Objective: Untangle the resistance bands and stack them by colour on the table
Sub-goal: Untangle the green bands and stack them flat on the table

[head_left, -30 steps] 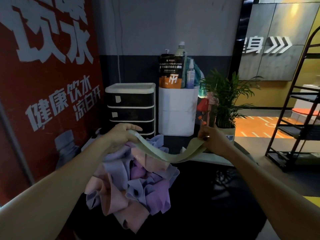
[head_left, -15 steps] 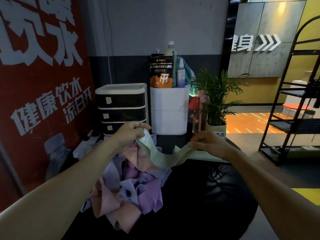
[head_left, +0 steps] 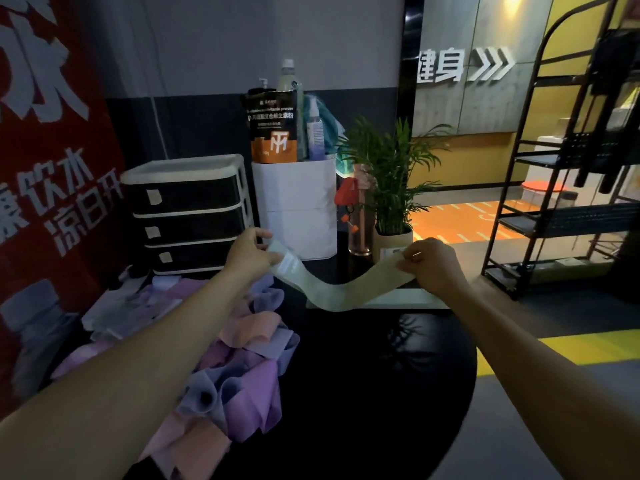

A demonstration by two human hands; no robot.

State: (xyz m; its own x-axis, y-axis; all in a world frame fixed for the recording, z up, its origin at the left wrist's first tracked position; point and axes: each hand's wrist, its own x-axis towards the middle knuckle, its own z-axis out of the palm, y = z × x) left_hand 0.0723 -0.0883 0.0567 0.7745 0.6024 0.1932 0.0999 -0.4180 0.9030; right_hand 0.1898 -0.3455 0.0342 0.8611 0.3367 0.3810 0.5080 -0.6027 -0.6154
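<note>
Above table (head_left: 363,375): green band (head_left: 332,289) sags between left grip (head_left: 251,254) and right grip (head_left: 429,263), both pinching ends.

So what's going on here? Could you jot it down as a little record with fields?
Setting: dark round table in a gym corner
Left hand: pinches one end of the pale green band
Right hand: pinches the other end
Green band: held up between the hands, sagging in the middle, free of the pile
Tangled pile: purple, lilac and pink bands heaped on the table's left
Behind: drawer unit, white box, potted plant
</note>
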